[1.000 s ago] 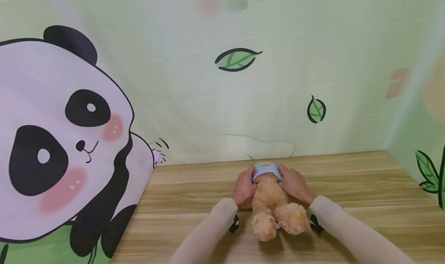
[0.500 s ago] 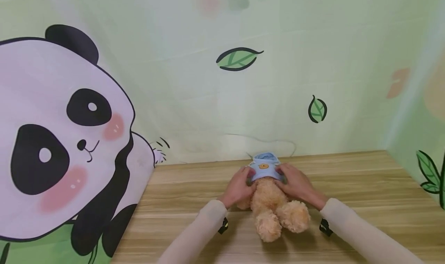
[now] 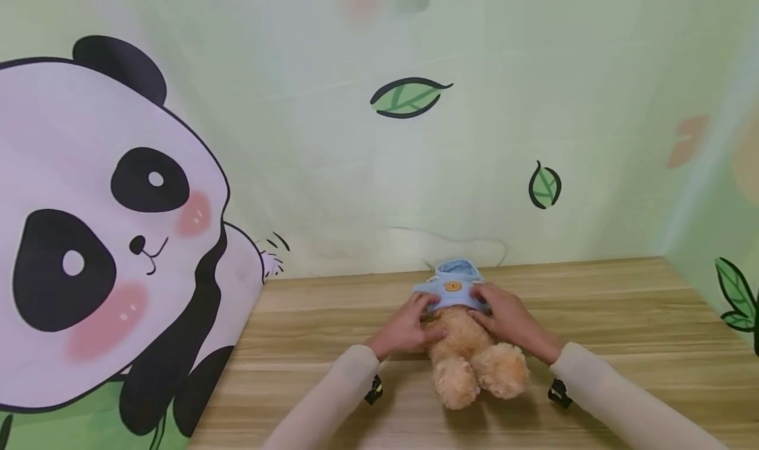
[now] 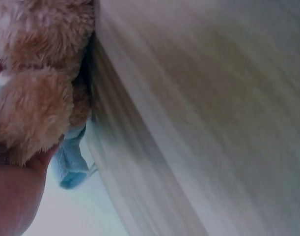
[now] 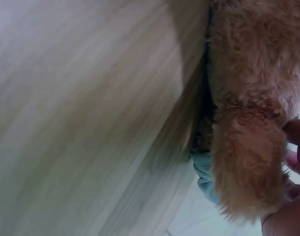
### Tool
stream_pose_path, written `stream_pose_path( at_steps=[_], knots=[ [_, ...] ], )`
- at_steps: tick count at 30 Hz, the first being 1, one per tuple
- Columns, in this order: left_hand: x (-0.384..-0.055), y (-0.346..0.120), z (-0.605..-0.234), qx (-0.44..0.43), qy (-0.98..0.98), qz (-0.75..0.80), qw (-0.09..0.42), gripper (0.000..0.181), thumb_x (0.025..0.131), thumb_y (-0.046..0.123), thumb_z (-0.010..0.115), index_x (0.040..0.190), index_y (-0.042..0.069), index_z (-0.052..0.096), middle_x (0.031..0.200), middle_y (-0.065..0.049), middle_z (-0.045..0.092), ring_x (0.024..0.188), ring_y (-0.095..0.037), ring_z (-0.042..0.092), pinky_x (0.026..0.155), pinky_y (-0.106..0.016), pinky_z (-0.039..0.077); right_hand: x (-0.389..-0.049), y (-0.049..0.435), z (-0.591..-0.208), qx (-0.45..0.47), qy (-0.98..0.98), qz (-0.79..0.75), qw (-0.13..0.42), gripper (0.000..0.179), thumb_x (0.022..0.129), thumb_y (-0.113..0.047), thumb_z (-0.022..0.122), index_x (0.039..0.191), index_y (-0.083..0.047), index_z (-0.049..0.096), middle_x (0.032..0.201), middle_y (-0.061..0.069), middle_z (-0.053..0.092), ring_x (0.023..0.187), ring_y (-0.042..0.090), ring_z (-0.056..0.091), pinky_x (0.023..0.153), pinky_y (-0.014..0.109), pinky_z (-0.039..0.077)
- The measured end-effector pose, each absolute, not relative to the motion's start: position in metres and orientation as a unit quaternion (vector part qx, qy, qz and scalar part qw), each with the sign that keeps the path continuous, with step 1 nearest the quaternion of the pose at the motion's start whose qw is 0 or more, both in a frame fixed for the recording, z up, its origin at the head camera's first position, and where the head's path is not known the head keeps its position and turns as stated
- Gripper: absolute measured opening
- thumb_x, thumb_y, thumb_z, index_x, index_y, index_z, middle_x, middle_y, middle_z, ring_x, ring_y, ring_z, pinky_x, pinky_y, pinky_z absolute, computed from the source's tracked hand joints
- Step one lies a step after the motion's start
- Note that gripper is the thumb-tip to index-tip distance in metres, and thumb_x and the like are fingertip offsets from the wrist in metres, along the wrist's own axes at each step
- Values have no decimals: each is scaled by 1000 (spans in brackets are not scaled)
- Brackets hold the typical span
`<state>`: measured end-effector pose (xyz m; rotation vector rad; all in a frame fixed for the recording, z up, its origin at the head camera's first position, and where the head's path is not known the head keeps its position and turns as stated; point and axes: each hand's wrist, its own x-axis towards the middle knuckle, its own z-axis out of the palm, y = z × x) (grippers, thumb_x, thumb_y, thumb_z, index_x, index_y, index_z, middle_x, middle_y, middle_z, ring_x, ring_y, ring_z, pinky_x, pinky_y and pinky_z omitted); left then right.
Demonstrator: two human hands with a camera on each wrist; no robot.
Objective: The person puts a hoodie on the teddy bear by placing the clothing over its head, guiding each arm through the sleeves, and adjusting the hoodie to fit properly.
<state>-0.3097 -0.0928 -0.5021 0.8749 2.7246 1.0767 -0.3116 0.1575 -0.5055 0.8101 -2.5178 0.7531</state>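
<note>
A tan plush bear (image 3: 458, 335) lies on the wooden table with its feet toward me. Over its upper end sits a small light-blue hoodie (image 3: 450, 298) with an orange patch, its hood opening at the far end; the bear's head is hidden. My left hand (image 3: 409, 325) grips the bear's left-hand side, thumb across the belly and fingers at the hoodie's edge. On the other side my right hand (image 3: 512, 315) pinches the hoodie near its hem. Both wrist views show a furry arm of the bear (image 4: 34, 113) beside the hand, with blue cloth beyond.
The wooden table (image 3: 308, 344) reaches back to a pale green cloth backdrop (image 3: 332, 173) printed with leaves. A large printed panda (image 3: 118, 239) fills the left side. A thin dark line curves along the backdrop just behind the hoodie.
The hoodie's hood opening and left sleeve have come into view as the cloth spread out. Both hands have drawn slightly toward me, and the left thumb now lies over the belly.
</note>
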Motion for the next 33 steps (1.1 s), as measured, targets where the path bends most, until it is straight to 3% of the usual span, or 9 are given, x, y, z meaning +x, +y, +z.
stream_pose_path(
  at_steps=[5,10,16,21,24,26,29,33],
  knots=[
    [-306,-91,-508,309,893,327,-2,53,90,39,70,128,5,53,130,-11,48,118,-25,52,102,-34,47,-314,155,-512,339,-878,228,248,15,83,-8,76,92,-9,64,94,6,63,80,21,61,69,39,50],
    [-302,-91,-512,335,894,293,-52,38,91,34,70,114,6,60,118,-9,55,111,-22,52,97,-33,46,-313,156,-513,383,-855,229,266,16,78,-1,76,88,-8,65,88,5,68,81,22,62,71,37,51],
    [-301,-90,-518,342,894,279,-73,24,91,34,69,98,12,64,107,-2,60,104,-17,52,91,-29,45,-308,159,-509,401,-856,264,194,14,82,1,70,89,-8,62,84,4,67,77,19,63,69,34,51],
    [-300,-91,-521,341,894,282,-67,22,91,32,70,90,12,60,98,-2,60,95,-15,51,84,-25,43,-306,159,-507,415,-850,294,135,13,88,4,62,96,-7,62,88,5,66,80,14,60,70,30,50],
    [-299,-92,-521,347,888,295,-62,24,91,29,71,89,10,56,92,-4,60,88,-18,54,79,-23,42,-305,159,-507,410,-849,318,102,8,91,-4,63,98,-7,62,87,1,62,78,8,55,68,25,47],
    [-298,-92,-520,348,883,310,-55,23,91,27,70,92,9,56,91,-5,61,87,-22,58,78,-23,44,-305,161,-506,408,-849,327,80,13,92,-16,66,101,-9,61,90,-2,61,80,6,53,70,25,45],
    [-297,-92,-518,342,880,329,-33,20,93,27,67,101,10,60,96,-5,66,92,-22,63,84,-26,49,-304,167,-504,415,-849,327,34,34,88,-31,72,111,-9,59,101,-1,60,91,11,55,79,28,46],
    [-296,-94,-515,324,885,332,32,40,92,35,67,123,12,59,117,-4,66,111,-16,60,99,-30,47,-302,180,-498,418,-842,337,-53,55,89,-34,72,130,-5,51,122,9,59,112,24,55,95,38,47]
  ],
)
